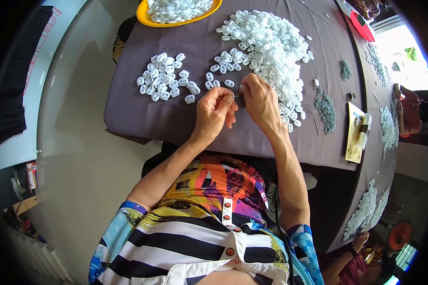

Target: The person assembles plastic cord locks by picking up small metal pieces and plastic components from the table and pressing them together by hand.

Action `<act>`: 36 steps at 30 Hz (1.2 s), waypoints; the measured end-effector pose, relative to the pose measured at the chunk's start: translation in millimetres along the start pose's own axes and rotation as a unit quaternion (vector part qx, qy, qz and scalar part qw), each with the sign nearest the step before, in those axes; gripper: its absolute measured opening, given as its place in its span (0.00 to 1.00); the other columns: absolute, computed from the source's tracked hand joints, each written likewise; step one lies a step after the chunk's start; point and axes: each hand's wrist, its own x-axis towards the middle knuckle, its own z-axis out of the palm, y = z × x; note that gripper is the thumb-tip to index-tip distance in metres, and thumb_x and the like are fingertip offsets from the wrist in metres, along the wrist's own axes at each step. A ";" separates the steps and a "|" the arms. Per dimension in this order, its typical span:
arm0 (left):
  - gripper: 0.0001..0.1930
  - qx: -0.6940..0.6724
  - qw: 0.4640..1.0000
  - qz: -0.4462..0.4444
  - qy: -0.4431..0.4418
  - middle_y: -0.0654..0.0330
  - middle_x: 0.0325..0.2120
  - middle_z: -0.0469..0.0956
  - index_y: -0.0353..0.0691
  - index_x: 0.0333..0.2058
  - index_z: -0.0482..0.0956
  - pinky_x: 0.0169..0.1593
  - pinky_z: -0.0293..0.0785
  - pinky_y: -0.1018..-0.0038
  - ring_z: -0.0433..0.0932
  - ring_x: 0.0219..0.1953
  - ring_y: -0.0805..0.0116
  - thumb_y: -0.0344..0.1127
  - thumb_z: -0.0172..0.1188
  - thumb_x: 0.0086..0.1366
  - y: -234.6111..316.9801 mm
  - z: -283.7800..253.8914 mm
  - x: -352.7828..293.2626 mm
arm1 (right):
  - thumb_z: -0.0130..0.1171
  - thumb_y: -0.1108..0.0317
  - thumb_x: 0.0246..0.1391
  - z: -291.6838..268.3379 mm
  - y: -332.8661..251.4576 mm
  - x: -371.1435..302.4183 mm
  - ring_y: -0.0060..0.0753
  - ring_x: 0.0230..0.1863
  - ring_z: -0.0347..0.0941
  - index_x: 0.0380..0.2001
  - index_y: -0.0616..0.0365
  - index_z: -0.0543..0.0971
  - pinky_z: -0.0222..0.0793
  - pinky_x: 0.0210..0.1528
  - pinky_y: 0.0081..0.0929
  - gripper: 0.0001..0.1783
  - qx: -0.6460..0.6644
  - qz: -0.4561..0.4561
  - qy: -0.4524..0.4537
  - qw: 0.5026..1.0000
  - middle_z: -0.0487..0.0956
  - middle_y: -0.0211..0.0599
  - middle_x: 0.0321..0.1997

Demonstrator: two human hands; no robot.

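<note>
In front of me, just over the near part of the table, my two hands almost meet. My left hand [215, 111] is closed in a pinch on a tiny thin grey piece [237, 96], which shows at its fingertips. Beside it, the fingers of my right hand [260, 97] are bent around a small white plastic piece [244, 88], mostly hidden by them. Past my fingers lie loose white oval two-holed cord-lock pieces [229, 83]. A cluster of similar pieces [161, 76] spreads to the left, and a large heap [271, 42] reaches from the far side down to my right hand.
A yellow bowl [142, 17] of white pieces stands at the far left of the brown-covered table [123, 104]. Piles of small grey-green parts [325, 111] lie at right, near a yellow pad [352, 133] and a clear cylinder [363, 131]. Another person [349, 266] sits lower right.
</note>
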 end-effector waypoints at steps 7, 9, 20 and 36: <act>0.06 0.026 0.999 -0.014 0.011 0.61 0.19 0.74 0.34 0.33 0.70 0.14 0.64 0.85 0.68 0.12 0.81 0.31 0.50 0.64 0.3 11.8 3.4 | 0.54 0.77 0.53 5.2 -8.2 -40.9 0.25 0.30 0.76 0.37 0.67 0.76 0.75 0.36 0.20 0.08 0.561 0.247 0.092 0.785 0.79 0.36 0.32; 0.06 0.023 1.000 -0.016 0.002 0.59 0.20 0.74 0.34 0.34 0.70 0.14 0.64 0.85 0.68 0.12 0.80 0.31 0.50 0.64 -0.9 14.2 5.3 | 0.54 0.76 0.53 3.1 -6.2 -45.3 0.24 0.31 0.76 0.37 0.66 0.76 0.75 0.37 0.20 0.08 0.575 0.256 0.101 0.770 0.79 0.36 0.33; 0.06 -0.008 1.000 -0.010 -0.012 0.61 0.19 0.73 0.33 0.34 0.69 0.14 0.62 0.85 0.66 0.11 0.80 0.31 0.50 0.65 -3.1 18.8 6.5 | 0.52 0.75 0.55 0.7 8.2 -47.7 0.24 0.32 0.76 0.35 0.63 0.73 0.75 0.36 0.20 0.05 0.640 0.265 0.062 0.719 0.77 0.34 0.32; 0.06 -0.010 1.000 -0.003 -0.027 0.61 0.19 0.73 0.34 0.33 0.69 0.14 0.62 0.85 0.67 0.12 0.80 0.31 0.50 0.65 -3.6 16.5 3.6 | 0.49 0.79 0.55 6.3 4.6 -52.7 0.24 0.33 0.76 0.40 0.64 0.72 0.75 0.37 0.22 0.09 0.597 0.204 0.074 0.772 0.77 0.35 0.32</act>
